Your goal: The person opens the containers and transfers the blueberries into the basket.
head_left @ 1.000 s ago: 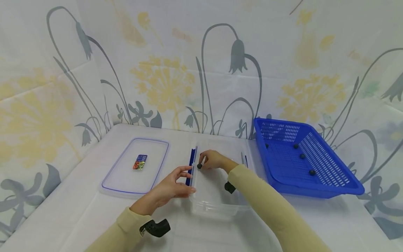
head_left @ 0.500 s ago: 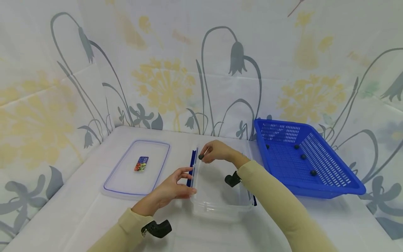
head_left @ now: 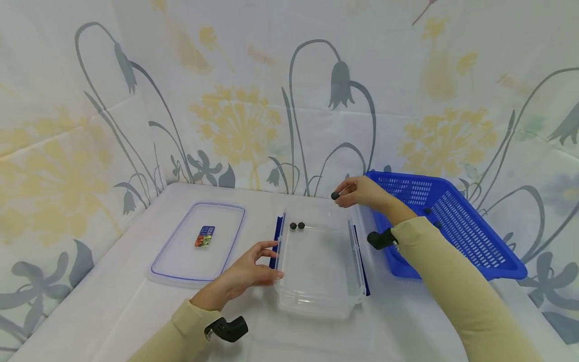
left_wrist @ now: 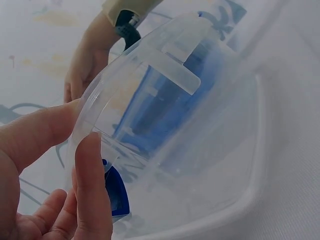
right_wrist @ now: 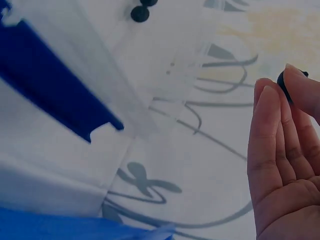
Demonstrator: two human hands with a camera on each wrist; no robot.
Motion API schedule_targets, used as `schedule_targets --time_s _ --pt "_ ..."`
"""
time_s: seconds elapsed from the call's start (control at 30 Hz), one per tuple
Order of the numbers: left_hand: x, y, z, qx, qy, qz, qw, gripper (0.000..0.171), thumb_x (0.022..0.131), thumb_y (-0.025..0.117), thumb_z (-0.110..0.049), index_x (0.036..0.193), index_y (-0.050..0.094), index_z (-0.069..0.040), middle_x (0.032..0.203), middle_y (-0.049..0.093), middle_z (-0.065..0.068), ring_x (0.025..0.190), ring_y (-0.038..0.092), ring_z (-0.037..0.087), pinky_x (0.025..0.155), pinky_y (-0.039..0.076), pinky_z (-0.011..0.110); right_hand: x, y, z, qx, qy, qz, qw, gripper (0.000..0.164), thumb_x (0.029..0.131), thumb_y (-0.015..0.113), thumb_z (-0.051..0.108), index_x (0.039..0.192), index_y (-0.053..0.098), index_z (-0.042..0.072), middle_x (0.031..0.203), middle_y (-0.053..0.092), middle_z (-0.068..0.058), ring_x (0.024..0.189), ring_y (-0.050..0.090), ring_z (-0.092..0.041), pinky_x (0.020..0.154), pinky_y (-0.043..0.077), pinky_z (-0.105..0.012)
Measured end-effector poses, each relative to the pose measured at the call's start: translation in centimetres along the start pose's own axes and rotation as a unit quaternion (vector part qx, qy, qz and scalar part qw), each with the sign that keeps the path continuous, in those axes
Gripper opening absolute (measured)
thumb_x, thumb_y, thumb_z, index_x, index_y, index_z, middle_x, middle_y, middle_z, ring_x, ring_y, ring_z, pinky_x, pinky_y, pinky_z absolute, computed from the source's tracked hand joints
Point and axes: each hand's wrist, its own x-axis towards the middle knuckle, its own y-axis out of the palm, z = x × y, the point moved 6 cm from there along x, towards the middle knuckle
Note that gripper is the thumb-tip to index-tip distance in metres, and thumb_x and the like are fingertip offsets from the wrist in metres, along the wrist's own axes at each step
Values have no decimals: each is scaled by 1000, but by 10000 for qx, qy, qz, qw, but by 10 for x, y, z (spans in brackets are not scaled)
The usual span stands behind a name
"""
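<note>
A clear plastic food box point(head_left: 318, 266) with blue side clips stands in the middle of the table, its lid off. My left hand point(head_left: 246, 274) grips its left side; in the left wrist view, the fingers point(left_wrist: 89, 185) lie against the clear rim. Two small dark blueberry-like balls point(head_left: 297, 226) lie side by side near the box's far left corner. Beyond the box's far right corner, my right hand point(head_left: 366, 193) pinches another dark blueberry-like ball point(head_left: 335, 195) between thumb and fingertips. The right wrist view shows that ball partly hidden by the thumb point(right_wrist: 302, 92).
A blue plastic basket point(head_left: 457, 266) stands to the right of the box, with dark balls inside; my right forearm hides part of it. The clear lid point(head_left: 181, 266), blue-edged and bearing a label point(head_left: 205, 236), lies flat on the left. Behind the table hangs a flower-patterned cloth point(head_left: 253, 65).
My right hand has moved right and away from the box's left side, still pinching a dark ball. Two balls now show in the box where the hand was. My left hand stays put.
</note>
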Motion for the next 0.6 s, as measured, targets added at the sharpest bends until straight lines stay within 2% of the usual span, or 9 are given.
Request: schedule_targets --time_s 0.2,0.37,0.47,0.6 --pt "-1 0 7 13 -88 -6 10000 74 77 75 -6 139 36 -13 124 39 12 80 59 18 77 53 33 -22 -35 -27 -40 41 -359 9993 37 83 70 12 111 56 -6 92 64 -12 84 65 -21 85 49 -44" --pt "-1 0 5 10 -15 22 10000 72 79 73 -5 139 35 -12 124 38 13 80 60 19 77 53 34 -42 -64 -50 -177 124 -612 9979 36 85 68 13 112 52 -5 94 63 -13 86 65 -24 89 43 -53" --pt "-1 0 3 20 3 21 10000 72 79 73 -4 139 36 -12 125 38 13 79 60 18 78 53 34 -53 -79 -68 -307 341 -717 9964 40 86 67 13 115 49 -7 101 62 -16 87 64 -20 90 44 -51" --pt "0 -1 1 19 -8 16 10000 73 78 74 -5 139 36 -12 124 39 12 80 60 18 78 53 34 -63 -94 -92 -227 477 -863 9949 42 87 66 10 116 47 -13 100 63 -15 80 64 -10 78 53 -34"
